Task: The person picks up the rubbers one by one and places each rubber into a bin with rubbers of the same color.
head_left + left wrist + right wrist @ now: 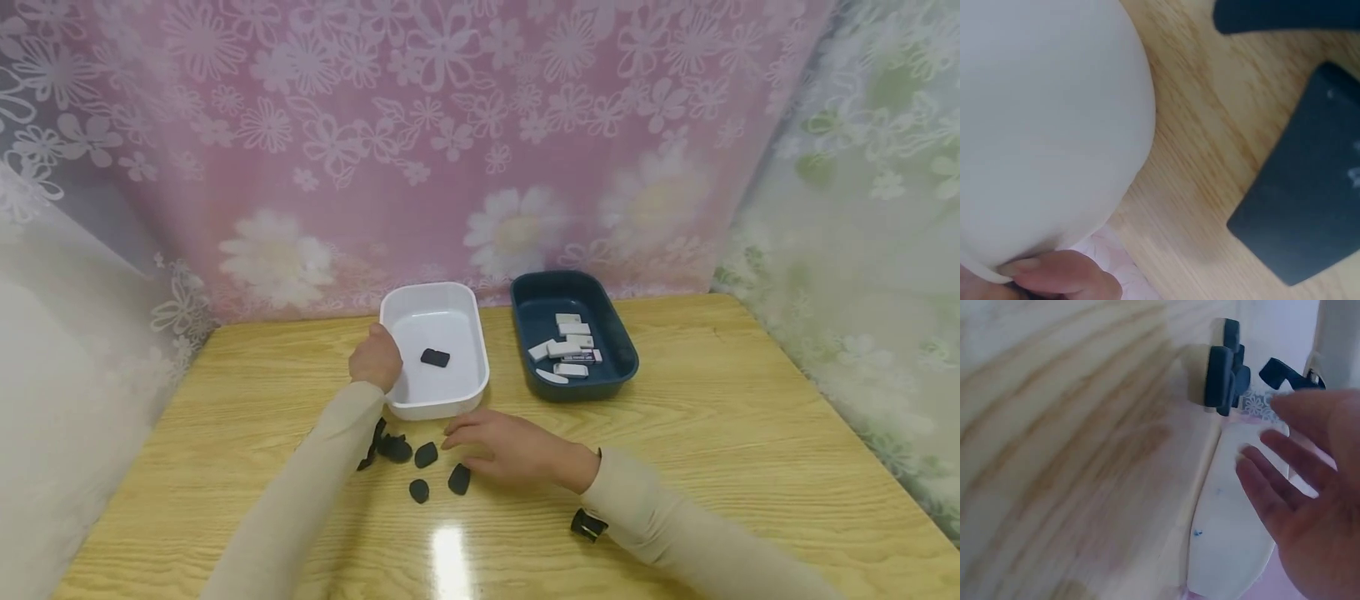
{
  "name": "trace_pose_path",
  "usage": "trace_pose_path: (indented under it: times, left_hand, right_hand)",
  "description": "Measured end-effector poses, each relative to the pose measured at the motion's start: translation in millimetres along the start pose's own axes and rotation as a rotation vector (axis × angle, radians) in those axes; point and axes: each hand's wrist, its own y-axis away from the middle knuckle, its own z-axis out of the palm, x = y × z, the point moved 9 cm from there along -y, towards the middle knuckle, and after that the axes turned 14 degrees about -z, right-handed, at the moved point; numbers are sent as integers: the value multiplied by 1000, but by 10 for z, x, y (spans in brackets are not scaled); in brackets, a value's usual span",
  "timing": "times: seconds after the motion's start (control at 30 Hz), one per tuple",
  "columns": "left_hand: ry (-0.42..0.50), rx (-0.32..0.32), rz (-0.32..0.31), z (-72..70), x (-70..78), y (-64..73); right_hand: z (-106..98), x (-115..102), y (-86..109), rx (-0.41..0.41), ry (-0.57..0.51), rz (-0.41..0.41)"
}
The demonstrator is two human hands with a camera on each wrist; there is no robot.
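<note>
Head view now, and the two hands are working apart around the white basin (437,411). The left hand (376,360) is curling in at the basin's left side, and in the left wrist view its fingers are clamping the rim; something dark is showing beneath them, too little of it to name. The right hand (517,447) is hovering just off the basin's near right corner, its fingers spreading loosely and holding nothing. Into the basin we go: a black block (435,357) is lying on its floor. On the near side of the basin, flat black pieces (426,454) are scattering across the wooden counter (697,392), one of them sitting right by the right thumb. Over to the basin's right, a dark blue basin (585,389) is standing apart, with white blocks (573,329) heaping up inside. Behind the white basin, a pink floral curtain (420,167) is hanging.
</note>
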Motion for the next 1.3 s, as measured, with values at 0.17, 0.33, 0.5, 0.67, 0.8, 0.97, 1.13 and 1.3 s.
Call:
trace_pose_path:
  times: [0.17, 0.33, 0.5, 0.67, 0.8, 0.97, 1.13, 1.3]
  left_hand:
    - [-15, 3, 15, -13, -6, -10]
    - [-13, 10, 9, -8, 12, -21]
    - [-28, 17, 12, 4, 19, -36]
    - [-47, 24, 14, -4, 11, -51]
    - [-44, 17, 7, 10, 9, -60]
    - [-18, 5, 4, 34, 8, -73]
    - [-23, 9, -2, 30, -5, -93]
    - [-17, 11, -10, 18, -17, -111]
  right_hand:
    - [171, -99, -12, -116, -2, -82]
    - [216, -115, -28, -144, -15, -108]
    - [234, -126, -39, -163, -13, -109]
    - [259, -112, -59, -184, -34, -104]
    - [277, -93, -57, -193, -64, -102]
    - [276, -44, -32, -178, -123, -79]
    - [183, 36, -16, -129, -185, -31]
    - [-12, 164, -32, -30, -238, 23]
